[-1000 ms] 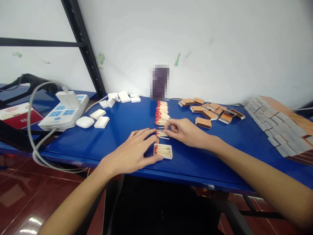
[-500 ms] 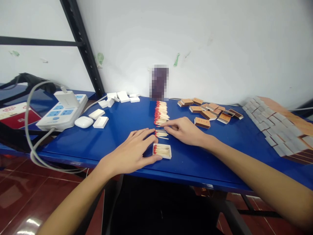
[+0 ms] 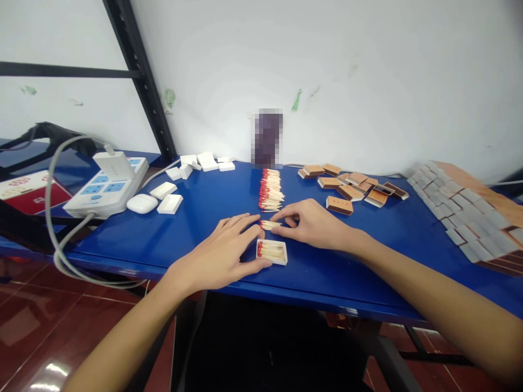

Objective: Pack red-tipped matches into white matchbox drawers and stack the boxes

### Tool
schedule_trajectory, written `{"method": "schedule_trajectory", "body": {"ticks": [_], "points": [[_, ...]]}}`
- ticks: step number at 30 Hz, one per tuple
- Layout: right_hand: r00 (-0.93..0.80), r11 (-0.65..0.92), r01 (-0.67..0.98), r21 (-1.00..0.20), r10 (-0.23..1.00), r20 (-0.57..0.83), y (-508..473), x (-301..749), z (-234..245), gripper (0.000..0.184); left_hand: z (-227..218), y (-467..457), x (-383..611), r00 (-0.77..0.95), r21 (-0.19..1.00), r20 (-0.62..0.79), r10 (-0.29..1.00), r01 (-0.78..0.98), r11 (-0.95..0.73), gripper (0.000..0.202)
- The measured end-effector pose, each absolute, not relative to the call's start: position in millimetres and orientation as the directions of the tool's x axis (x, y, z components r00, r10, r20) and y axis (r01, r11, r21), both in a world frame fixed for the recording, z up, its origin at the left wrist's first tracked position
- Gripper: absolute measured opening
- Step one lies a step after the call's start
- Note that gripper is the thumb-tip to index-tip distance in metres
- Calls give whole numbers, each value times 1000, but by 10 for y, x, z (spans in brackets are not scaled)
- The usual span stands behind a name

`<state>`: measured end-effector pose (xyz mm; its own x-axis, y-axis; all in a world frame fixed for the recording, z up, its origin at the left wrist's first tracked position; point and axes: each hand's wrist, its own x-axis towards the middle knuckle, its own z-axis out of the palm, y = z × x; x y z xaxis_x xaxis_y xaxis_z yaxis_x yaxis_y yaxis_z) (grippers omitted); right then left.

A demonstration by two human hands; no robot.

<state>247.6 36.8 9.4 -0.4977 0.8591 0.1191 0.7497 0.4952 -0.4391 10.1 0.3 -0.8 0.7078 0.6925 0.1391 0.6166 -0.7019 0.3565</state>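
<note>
Pinching small match bundle (image 3: 270, 224): right hand (image 3: 314, 223); left hand (image 3: 226, 250) spread flat, touching white tray (image 3: 285, 261) part-filled with matches (image 3: 270, 250).

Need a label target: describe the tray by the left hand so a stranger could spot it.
On the blue table, follow the row of matches toward the front edge, past the bunch pinched by the right hand. The tray lies there, touching the thumb of the left hand. Unlike the white trays at back left, it shows red-tipped matches inside.
</note>
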Motion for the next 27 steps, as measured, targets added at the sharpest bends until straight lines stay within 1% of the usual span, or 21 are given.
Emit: {"method": "schedule_trajectory", "body": {"ticks": [4, 6, 11, 15, 18, 20, 23, 27], "points": [[-556, 582, 698, -418, 808, 196, 377, 2489, 83, 23, -8, 1, 99, 697, 378, 115, 708, 628, -680, 46], [-568, 601, 687, -408, 795, 214, 377, 2486, 89, 21, -8, 1, 101, 695, 380, 114, 710, 630, -678, 46], [-565, 570, 688, -449, 809, 161, 357, 2465, 128, 16, -19, 6, 103, 697, 374, 132, 705, 624, -687, 44], [-539, 531, 691, -491, 831, 140, 350, 2463, 136, 22, -22, 11, 104, 697, 363, 126, 706, 630, -687, 43], [-572, 557, 697, -450, 812, 119, 338, 2459, 143, 22, -21, 10, 104, 699, 356, 118, 705, 633, -688, 44], [-593, 587, 694, -416, 794, 130, 322, 2451, 150, 20, -21, 8, 102, 701, 353, 114, 704, 634, -688, 44], [-597, 608, 679, -413, 783, 171, 292, 2434, 158, 19, -19, 6, 100, 699, 355, 112, 707, 636, -685, 44], [-588, 595, 690, -413, 793, 161, 267, 2415, 167, 18, -8, 5, 105, 695, 361, 107, 711, 639, -679, 44]]}}
